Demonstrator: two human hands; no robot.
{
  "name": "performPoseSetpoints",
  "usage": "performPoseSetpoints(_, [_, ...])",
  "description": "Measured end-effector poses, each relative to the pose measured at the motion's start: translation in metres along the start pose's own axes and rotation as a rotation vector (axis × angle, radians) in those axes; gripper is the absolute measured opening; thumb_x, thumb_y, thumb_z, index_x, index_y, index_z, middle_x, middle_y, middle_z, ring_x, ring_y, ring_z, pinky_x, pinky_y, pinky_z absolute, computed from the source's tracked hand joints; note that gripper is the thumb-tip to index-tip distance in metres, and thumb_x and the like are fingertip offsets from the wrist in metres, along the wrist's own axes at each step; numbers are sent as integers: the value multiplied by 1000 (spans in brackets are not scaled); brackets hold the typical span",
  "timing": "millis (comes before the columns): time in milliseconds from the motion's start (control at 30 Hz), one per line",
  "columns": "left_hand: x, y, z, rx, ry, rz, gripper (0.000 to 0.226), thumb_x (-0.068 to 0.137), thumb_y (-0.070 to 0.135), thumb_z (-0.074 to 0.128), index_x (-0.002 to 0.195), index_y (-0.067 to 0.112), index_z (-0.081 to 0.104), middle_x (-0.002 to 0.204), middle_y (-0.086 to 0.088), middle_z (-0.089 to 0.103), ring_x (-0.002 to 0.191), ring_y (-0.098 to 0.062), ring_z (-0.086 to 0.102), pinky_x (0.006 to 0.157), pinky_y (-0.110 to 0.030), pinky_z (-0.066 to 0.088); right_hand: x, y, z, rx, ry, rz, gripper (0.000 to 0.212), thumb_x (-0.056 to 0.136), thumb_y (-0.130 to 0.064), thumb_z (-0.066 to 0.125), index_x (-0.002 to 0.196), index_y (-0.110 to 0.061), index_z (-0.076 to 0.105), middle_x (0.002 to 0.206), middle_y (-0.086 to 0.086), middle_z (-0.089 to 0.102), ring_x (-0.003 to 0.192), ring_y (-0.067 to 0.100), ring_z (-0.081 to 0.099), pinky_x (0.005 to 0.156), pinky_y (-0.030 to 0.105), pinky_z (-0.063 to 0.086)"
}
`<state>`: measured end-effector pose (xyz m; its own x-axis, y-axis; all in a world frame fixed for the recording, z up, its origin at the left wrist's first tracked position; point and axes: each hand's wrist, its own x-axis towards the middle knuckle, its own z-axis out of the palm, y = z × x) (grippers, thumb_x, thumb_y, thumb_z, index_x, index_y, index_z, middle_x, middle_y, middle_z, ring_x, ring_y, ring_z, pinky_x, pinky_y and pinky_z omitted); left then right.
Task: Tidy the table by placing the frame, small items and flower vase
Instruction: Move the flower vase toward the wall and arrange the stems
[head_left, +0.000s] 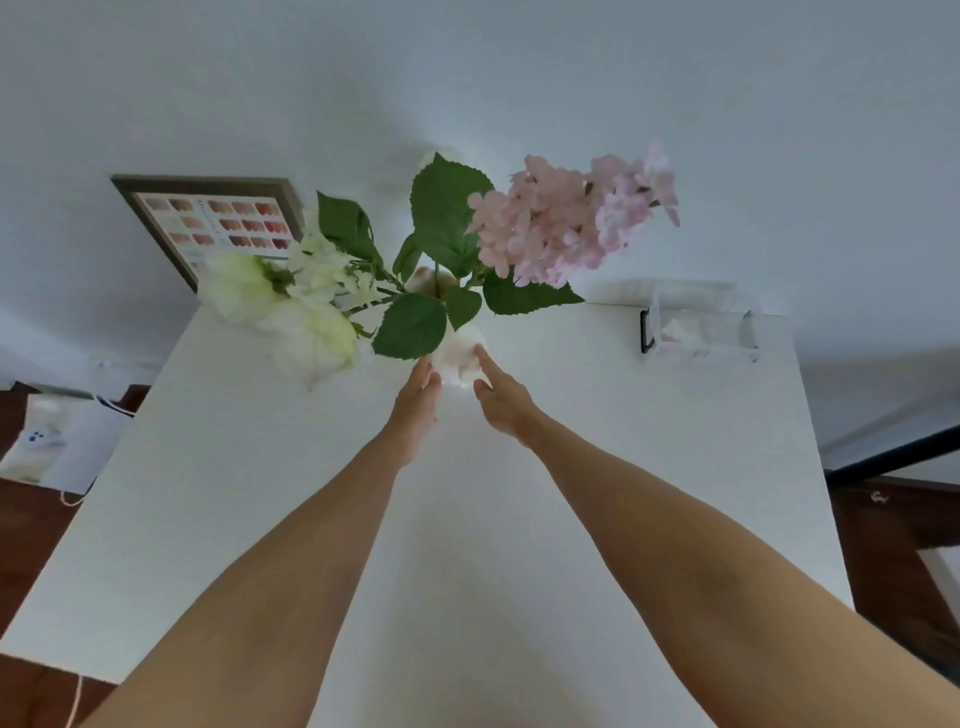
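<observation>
Both hands (415, 402) — open grip flanking vase (457, 356)

Two bare forearms, entering from the near edge, sleeveless as far as visible. No watch, bracelet or ring to be seen. Left hand (415, 402) slim, with fingers close together; right hand (501, 397) likewise bare, with short, unpainted-looking nails. Faint darker patch on the right forearm. Upper arms out of view.
</observation>
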<state>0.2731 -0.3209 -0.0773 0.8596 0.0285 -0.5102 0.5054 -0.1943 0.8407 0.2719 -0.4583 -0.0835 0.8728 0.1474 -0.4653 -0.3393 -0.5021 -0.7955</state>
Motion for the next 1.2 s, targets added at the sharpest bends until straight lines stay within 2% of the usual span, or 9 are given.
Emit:
performPoseSetpoints(433, [37, 34, 22, 16, -71, 12, 49, 98, 35, 34, 144, 42, 17, 156, 7, 24, 139, -19, 33, 111, -50, 35, 26, -1, -33, 12, 54, 4, 57, 102, -25, 28, 148, -41, -2, 155, 12, 27, 128, 34, 44, 103, 38, 40])
performPoseSetpoints(733, [40, 37, 14, 121, -41, 46, 49, 98, 39, 31, 145, 33, 20, 156, 0, 25, 140, -24, 32, 113, -51, 32, 25, -4, -41, 98, 139, 29, 53, 102, -29, 29, 149, -37, 6, 158, 7, 23, 142, 32, 27, 114, 44, 25])
performPoseSetpoints(800, [34, 33, 4, 33, 43, 37, 50, 98, 35, 31, 147, 29, 18, 157, -1, 23, 140, -24, 31, 115, -50, 30, 15, -3, -47, 212, 254, 16, 51, 102, -30, 28, 150, -34, 12, 157, 4, 25, 142, 27, 27, 115, 41, 23])
performPoseSetpoints(867, [30, 28, -17, -189, 132, -1, 45, 100, 26, 28, 145, 24, 25, 152, -3, 30, 137, -21, 34, 115, -43, 30, -1, -4, -53, 388, 439, 13, 47, 101, -32, 28, 148, -31, 22, 153, 3, 34, 138, 23, 34, 114, 35, 26])
performPoseSetpoints(933, [26, 28, -44, -435, 223, -21, 40, 100, 19, 24, 138, 21, 35, 137, -4, 40, 126, -17, 40, 106, -35, 32, -21, -9, -63, 628, 657, -9, 43, 101, -35, 28, 143, -27, 34, 143, 5, 46, 127, 23, 47, 111, 42, 36])
performPoseSetpoints(967, [23, 32, -58, -522, 288, -9, 41, 100, 21, 24, 140, 22, 34, 136, -1, 41, 125, -16, 40, 105, -35, 32, -32, -15, -70, 742, 765, -34, 41, 101, -35, 28, 140, -26, 39, 138, 6, 51, 121, 23, 52, 106, 42, 42])
performPoseSetpoints(1033, [18, 44, -83, -640, 392, 53, 47, 99, 31, 27, 145, 25, 25, 150, 2, 34, 136, -15, 34, 112, -39, 28, -54, -31, -85, 859, 928, -132, 36, 100, -29, 32, 133, -25, 47, 130, 5, 57, 116, 22, 57, 100, 37, 46])
performPoseSetpoints(1100, [17, 62, -100, -721, 416, 120, 52, 97, 39, 30, 146, 25, 23, 155, 4, 28, 141, -15, 29, 113, -41, 26, -74, -48, -97, 825, 960, -274, 36, 96, -21, 40, 129, -28, 50, 126, -1, 59, 116, 15, 56, 99, 31, 45])
performPoseSetpoints(1200, [19, 91, -112, -815, 363, 190, 55, 94, 51, 32, 143, 25, 34, 151, 5, 36, 139, -15, 35, 113, -39, 29, -89, -73, -105, 616, 853, -436, 36, 80, -18, 53, 115, -24, 53, 110, -12, 58, 107, 10, 54, 90, 26, 42])
